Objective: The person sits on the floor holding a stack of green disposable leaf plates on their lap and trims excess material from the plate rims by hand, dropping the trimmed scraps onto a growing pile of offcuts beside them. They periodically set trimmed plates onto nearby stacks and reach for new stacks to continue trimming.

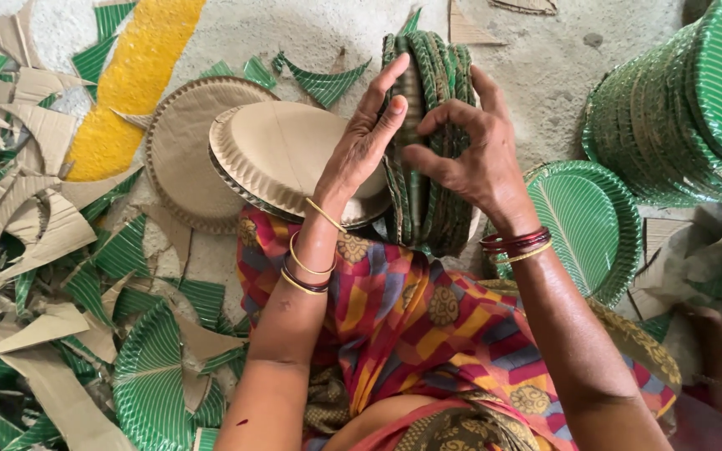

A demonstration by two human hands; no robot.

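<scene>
Both hands [428, 146] partly masking upright plate stack [432, 75]

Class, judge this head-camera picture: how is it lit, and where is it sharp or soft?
Head view: soft, even daylight, no glare; both hands, left and right, on the upright stack of green striped paper plates look sharp; the plain brown paper plate casts faint shadow; lower corners soften slightly.

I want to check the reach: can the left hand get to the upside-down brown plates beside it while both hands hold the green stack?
Probably yes. The left hand lies just above the upturned brown plates with nothing between them, but it presses the green plate stack, so it must let go first.
</scene>
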